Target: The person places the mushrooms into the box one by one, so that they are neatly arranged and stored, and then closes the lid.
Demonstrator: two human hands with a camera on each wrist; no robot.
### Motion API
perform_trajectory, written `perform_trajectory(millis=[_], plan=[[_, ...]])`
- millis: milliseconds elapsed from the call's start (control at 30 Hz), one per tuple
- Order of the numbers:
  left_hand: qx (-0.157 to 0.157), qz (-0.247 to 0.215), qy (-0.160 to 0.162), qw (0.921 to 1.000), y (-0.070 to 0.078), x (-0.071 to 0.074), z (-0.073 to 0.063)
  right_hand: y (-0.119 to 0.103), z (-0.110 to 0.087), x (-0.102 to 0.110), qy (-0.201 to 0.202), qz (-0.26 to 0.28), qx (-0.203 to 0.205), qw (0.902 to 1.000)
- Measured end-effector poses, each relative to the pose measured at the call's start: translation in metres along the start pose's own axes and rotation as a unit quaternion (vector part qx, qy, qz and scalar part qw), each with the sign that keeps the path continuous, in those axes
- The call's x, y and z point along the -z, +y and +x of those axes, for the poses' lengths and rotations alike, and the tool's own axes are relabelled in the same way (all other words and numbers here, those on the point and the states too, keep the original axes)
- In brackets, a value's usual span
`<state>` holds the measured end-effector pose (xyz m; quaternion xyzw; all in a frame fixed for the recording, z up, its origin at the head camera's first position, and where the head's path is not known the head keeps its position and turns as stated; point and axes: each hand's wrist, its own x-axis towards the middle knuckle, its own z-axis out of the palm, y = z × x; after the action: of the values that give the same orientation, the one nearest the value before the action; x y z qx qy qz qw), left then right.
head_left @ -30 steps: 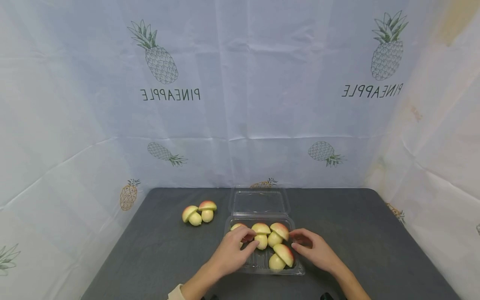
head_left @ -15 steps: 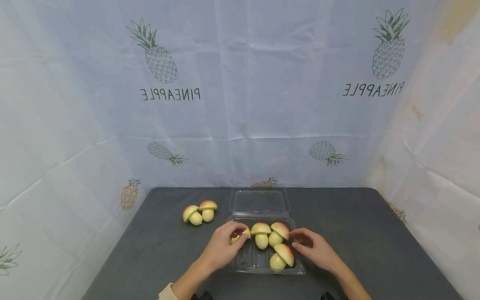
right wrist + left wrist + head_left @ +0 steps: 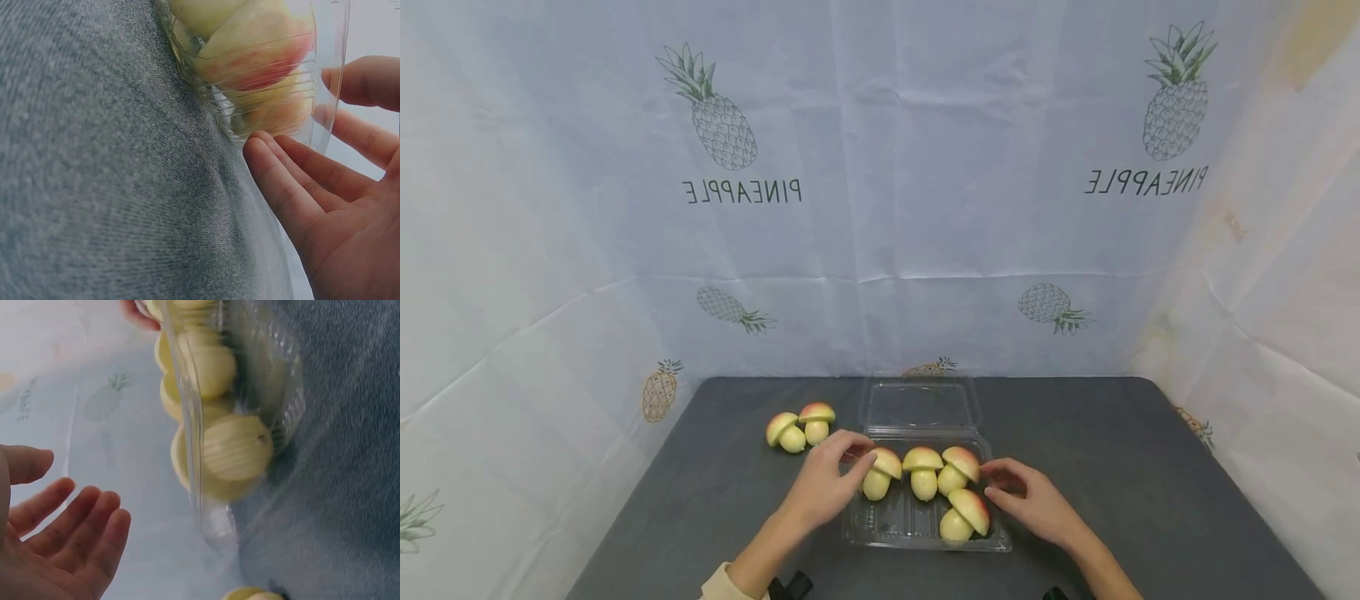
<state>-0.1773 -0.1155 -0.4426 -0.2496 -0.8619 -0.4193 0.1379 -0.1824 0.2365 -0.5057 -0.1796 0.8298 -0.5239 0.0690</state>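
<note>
A clear plastic clamshell box (image 3: 898, 533) lies on the table with its hinged lid (image 3: 917, 404) folded back. Inside it are several yellow mushroom-shaped pieces with red-tinged caps; the leftmost mushroom (image 3: 877, 483) stands in the back row, and another mushroom (image 3: 957, 527) leans at the front right. My left hand (image 3: 826, 483) hovers at the box's left edge, fingers loose and holding nothing, as the left wrist view also shows. At the box's right side, my right hand (image 3: 1033, 500) has its fairly straight fingers (image 3: 281, 181) against or close beside the clear wall.
Two more mushroom-shaped pieces, a tilted mushroom (image 3: 786, 432) and an upright mushroom (image 3: 816, 422), sit on the dark table (image 3: 700, 500) to the left of the box. A pineapple-print curtain (image 3: 925, 208) rises behind the table and along both sides.
My left hand has drawn back leftward from over the box, uncovering the leftmost mushroom in its back row. My right hand has stayed at the box's right side.
</note>
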Motion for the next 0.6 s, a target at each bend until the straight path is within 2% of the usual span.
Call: perform_trajectory(millis=[333, 600], plan=[[0.014, 0.030, 0.039, 0.9987, -0.007, 0.010, 0.004, -0.001, -0.001, 0.002, 0.003, 0.009, -0.002, 1.0000], [0.025, 0.038, 0.062, 0.9970, -0.018, 0.017, 0.003, 0.002, 0.000, 0.001, 0.001, 0.004, 0.006, 1.0000]])
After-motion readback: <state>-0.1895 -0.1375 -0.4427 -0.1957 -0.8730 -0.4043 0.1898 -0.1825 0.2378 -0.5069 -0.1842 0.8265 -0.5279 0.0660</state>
